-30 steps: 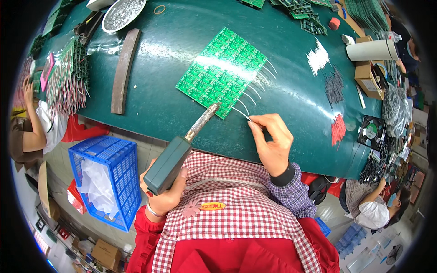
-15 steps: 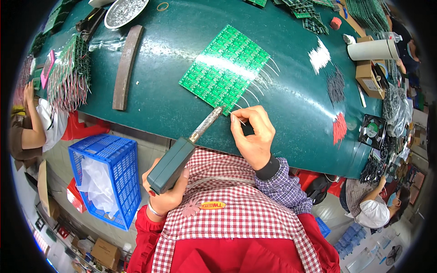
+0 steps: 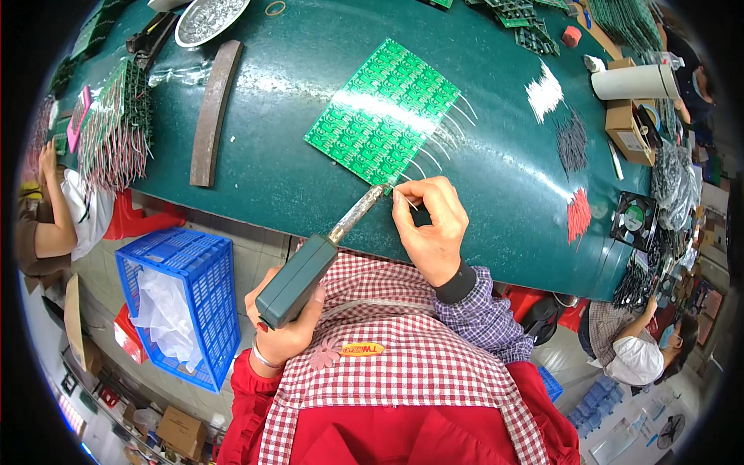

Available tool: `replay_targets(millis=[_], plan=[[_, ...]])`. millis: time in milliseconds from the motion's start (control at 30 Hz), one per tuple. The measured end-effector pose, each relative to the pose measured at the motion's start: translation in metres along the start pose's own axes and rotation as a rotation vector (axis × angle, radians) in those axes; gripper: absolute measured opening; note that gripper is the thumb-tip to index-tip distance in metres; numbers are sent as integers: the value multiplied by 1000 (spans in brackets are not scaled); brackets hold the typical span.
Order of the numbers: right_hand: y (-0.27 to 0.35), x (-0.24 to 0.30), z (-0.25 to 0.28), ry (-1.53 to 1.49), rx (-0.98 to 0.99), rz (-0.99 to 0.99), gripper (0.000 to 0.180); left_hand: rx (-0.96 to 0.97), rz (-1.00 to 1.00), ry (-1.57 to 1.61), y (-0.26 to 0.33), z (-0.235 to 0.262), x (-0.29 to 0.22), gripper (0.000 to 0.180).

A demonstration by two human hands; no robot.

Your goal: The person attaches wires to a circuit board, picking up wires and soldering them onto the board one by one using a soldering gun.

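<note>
A green circuit board panel point(image 3: 380, 108) lies tilted on the dark green tabletop. Several thin white wires point(image 3: 431, 160) stick out from its right edge. My left hand point(image 3: 285, 314) is wrapped round the dark green body of a soldering iron point(image 3: 298, 280). The iron's metal tip meets the board's nearest corner. Beside that tip, my right hand point(image 3: 431, 225) pinches a white wire between thumb and forefinger, its end at the board's lower right edge. The exact contact of tip and wire is too small to make out.
Bundles of white wires point(image 3: 544, 91), black wires point(image 3: 572, 144) and red wires point(image 3: 578, 215) lie to the right. A brown bar point(image 3: 215, 116) and a metal bowl point(image 3: 211, 22) are at the left. A blue crate point(image 3: 182, 302) stands below the table edge. Co-workers sit on both sides.
The soldering iron's tip has shifted slightly to the right along the board's near corner, toward the pinched wire. My right hand has barely moved.
</note>
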State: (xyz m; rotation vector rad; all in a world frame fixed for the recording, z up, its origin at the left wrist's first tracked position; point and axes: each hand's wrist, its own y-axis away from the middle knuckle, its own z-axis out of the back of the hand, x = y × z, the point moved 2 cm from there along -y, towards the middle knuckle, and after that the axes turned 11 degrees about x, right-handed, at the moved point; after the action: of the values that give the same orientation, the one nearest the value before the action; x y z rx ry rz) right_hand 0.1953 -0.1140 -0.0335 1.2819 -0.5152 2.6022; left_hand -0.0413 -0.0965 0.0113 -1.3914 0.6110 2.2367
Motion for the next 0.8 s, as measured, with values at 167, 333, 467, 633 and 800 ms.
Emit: replay_targets(millis=[167,333,467,633,800], plan=[[0,-1,-1,8,-5,2,17,18,19,-1,0,1,1,20],[0,-1,-1,6,-3,2,17,-11,5,-27,2,2,2,21],[0,-1,0,5,-7,1,17,-57,28,-46,5,3,3,23],[0,-1,0,-2,-10,7,17,-61,30,-39,5,2,4,25],[0,-1,0,-1,-20,11,17,-90,-32,-16,4,0,1,24]])
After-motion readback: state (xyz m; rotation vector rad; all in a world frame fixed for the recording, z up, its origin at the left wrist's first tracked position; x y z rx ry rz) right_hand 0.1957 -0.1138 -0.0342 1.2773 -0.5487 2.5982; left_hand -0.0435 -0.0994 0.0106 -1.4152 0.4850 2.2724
